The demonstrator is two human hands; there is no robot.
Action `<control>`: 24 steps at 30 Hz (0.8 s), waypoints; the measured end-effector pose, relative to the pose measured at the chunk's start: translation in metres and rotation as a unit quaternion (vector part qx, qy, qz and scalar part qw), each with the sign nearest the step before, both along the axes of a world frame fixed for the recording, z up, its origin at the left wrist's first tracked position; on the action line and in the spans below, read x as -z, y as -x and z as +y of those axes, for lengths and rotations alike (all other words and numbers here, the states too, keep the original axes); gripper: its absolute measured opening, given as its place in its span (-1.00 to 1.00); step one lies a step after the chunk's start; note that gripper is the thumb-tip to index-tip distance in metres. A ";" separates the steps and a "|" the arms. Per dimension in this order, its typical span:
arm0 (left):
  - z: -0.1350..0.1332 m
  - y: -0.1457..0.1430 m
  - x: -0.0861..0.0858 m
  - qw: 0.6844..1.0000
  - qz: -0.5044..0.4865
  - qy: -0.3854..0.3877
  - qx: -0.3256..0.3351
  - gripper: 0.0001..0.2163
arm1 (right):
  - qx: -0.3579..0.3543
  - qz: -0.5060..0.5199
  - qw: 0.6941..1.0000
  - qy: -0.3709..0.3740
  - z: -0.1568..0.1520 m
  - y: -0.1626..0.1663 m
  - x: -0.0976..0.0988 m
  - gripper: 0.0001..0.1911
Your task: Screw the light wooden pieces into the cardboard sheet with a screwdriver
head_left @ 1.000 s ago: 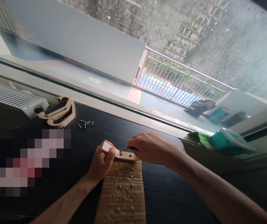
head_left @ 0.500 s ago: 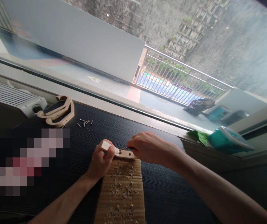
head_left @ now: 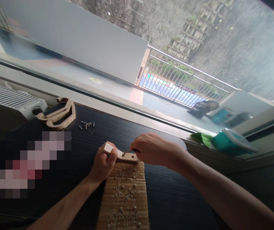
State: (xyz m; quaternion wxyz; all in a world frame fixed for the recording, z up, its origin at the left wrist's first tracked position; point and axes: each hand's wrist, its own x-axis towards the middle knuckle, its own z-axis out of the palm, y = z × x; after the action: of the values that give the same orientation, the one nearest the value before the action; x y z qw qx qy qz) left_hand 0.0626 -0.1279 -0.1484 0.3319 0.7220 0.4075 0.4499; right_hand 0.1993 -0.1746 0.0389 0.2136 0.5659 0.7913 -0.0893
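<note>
My left hand (head_left: 103,164) is closed around the upturned end of a pale wooden hook (head_left: 128,157), thumb on top. The hook's straight part lies across the far end of a wooden board (head_left: 126,198) pitted with many small holes. In my right hand (head_left: 152,147) is a screwdriver (head_left: 128,151) with a thin metal shaft and a dark handle mostly hidden by the fingers. Its tip meets one hole in the hook; a second dark hole (head_left: 132,156) shows to the right. Whether a screw sits under the tip, I cannot tell.
More wooden hooks (head_left: 59,115) lie at the back left of the black table (head_left: 172,195), beside several loose screws (head_left: 87,124). A white radiator (head_left: 14,97) stands at far left. On the right sill are a green cloth (head_left: 202,139) and a teal tub (head_left: 231,142). A pixelated patch covers the left.
The view has shifted slightly. The screwdriver and my right hand have turned a little, while my left hand keeps its hold on the hook.
</note>
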 end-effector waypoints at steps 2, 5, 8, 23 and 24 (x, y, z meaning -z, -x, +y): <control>0.000 0.000 0.000 1.000 -0.001 0.000 -0.002 -0.78 | -0.006 -0.004 1.000 0.005 0.001 0.001 -0.002 -0.78; -0.001 0.001 0.001 1.000 -0.002 0.000 -0.007 -0.78 | -0.018 -0.017 1.000 0.012 0.004 0.005 -0.005 -0.77; 0.000 0.001 0.002 1.000 0.003 0.006 -0.011 -0.78 | -0.025 -0.042 0.999 0.015 0.008 0.012 -0.009 -0.76; 0.000 0.001 0.002 1.000 0.004 0.017 -0.003 -0.78 | -0.041 -0.048 0.998 0.006 0.014 0.016 -0.009 -0.74; 0.000 0.001 0.002 1.000 0.004 0.017 -0.004 -0.78 | -0.041 -0.048 0.998 0.006 0.014 0.017 -0.009 -0.74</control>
State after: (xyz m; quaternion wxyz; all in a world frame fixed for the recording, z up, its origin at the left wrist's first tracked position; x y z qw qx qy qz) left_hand 0.0613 -0.1281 -0.1501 0.3409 0.7162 0.4196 0.4413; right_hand 0.1824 -0.1604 0.0477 0.2585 0.5351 0.8022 -0.0582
